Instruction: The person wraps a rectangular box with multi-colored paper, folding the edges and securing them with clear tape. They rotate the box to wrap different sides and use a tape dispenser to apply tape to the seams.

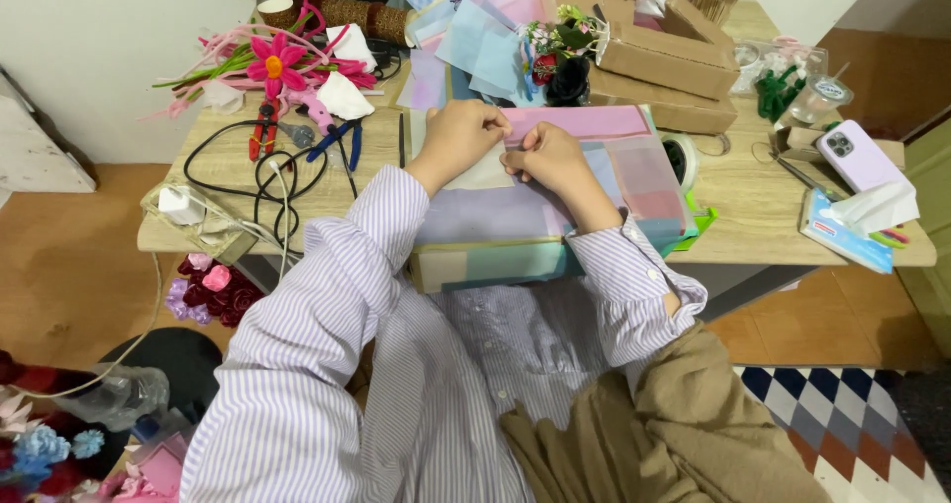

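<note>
Hands meet near the far edge of a rectangular box covered in pastel paper patches (555, 216), which sits at the front middle of the light wooden table (753, 201). Left hand (458, 138) and right hand (551, 158) lie close together, fingertips pinched on a pink paper strip (589, 121) lying along the box top. Both sleeves are lilac-striped. Left of the box: red-handled pliers (263, 128), black cable (260, 171), pink pipe-cleaner flower (274, 66). Behind it: brown cardboard boxes (666, 62). At right: lilac phone (857, 153), tissue pack (849, 227).
</note>
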